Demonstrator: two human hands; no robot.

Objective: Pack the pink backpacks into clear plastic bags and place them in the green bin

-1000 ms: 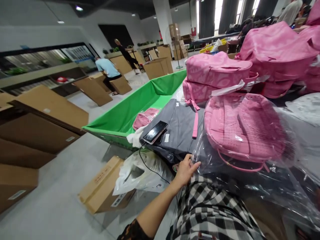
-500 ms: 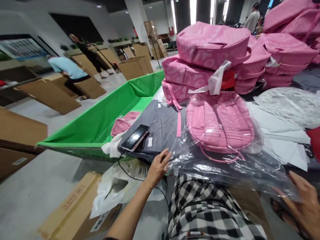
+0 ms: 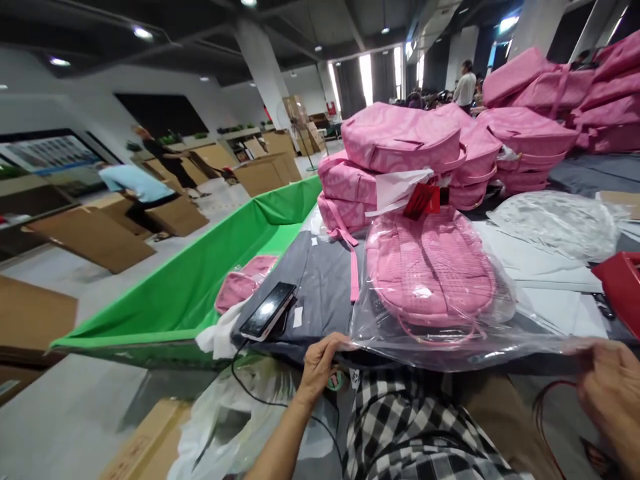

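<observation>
A pink backpack point(image 3: 433, 267) lies flat inside a clear plastic bag point(image 3: 450, 357) on the grey-covered table. The bag's near edge is stretched between my two hands. My left hand point(image 3: 320, 365) pinches its left corner at the table's front edge. At the far right, my right hand point(image 3: 607, 390) is closed on the other corner. White paper point(image 3: 397, 192) and a red tag point(image 3: 423, 201) rest at the far end of the bagged backpack. Left of it, a phone point(image 3: 270, 310) lies on a power bank with a cable.
Pink backpacks point(image 3: 400, 137) are stacked behind the bagged one. A green-lined bin point(image 3: 185, 293) adjoins the table's left side. Clear plastic bags point(image 3: 557, 223) and white sheets point(image 3: 525, 260) lie right, near a red item point(image 3: 620, 283). A cardboard box point(image 3: 145, 443) stands below. People work farther off.
My left hand has closed on the bag's corner, and my right hand has risen. The bag's near edge is now pulled taut. The white paper has shifted, and the view has tilted up.
</observation>
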